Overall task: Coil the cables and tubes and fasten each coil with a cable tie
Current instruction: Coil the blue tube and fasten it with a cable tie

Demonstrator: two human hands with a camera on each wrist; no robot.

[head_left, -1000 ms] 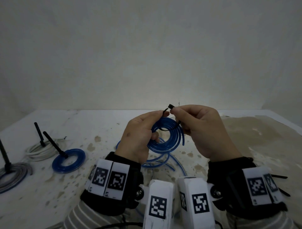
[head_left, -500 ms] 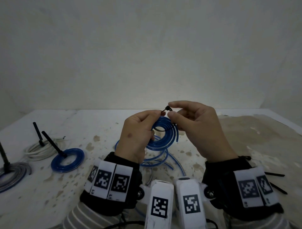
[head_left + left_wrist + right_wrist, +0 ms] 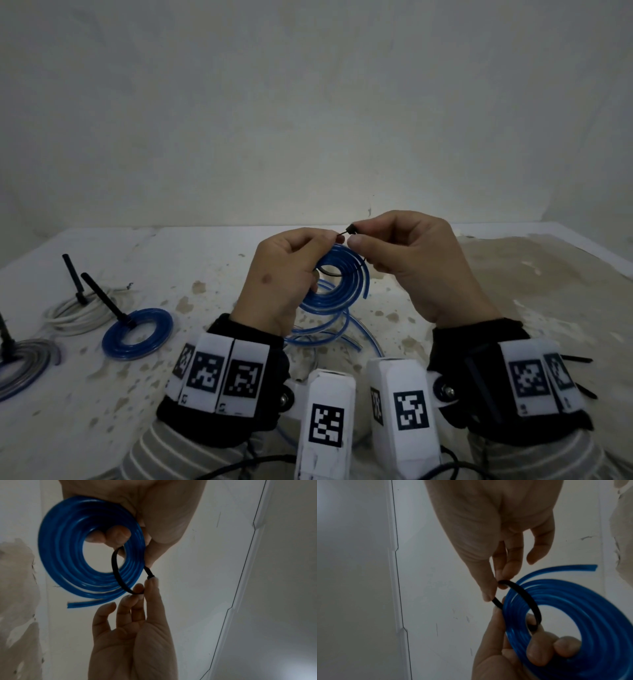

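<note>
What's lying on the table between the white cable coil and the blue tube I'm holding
One thing: a tied blue coil with its black tie tail sticking up, between the white coil and the held blue tube. Head view.

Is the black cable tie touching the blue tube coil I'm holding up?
Touching. The right wrist view shows the black cable tie looped through the blue tube coil, lying across its turns.
</note>
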